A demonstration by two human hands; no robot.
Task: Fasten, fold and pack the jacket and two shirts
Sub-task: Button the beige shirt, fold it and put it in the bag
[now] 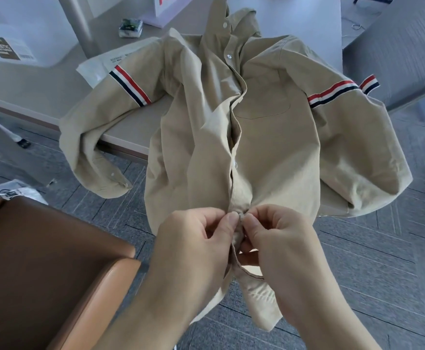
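The shirt lies collar-away over the table edge, its hem hanging toward me, front placket still gaping above my fingers. My left hand and right hand both pinch the placket near the hem, thumbs meeting over what I judge is a button; I cannot see it. I want the two edges level, cloth taut between fingertips, then push through. A brown chair sits left of my hands.
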